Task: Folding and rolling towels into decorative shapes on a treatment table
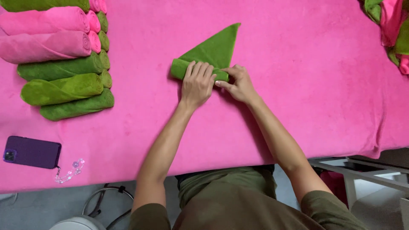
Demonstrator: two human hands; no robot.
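Both hands, the left hand (197,83) and right hand (237,83), press flat on the half-rolled green towel (211,57) mid-surface (298,85), so rolling looks underway, and its pointed end needs rolling next, near the rolled towels (64,64).

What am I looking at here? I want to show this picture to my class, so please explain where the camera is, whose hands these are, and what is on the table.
The one picture comes from a camera worn on a person's head, looking down. No machine is involved: the left hand and right hand are bare and press on a green towel, partly rolled, its pointed end still flat. It lies on a pink cloth covering the table. At left are rolled towels, pink and green, and a purple phone. More cloths lie at top right.
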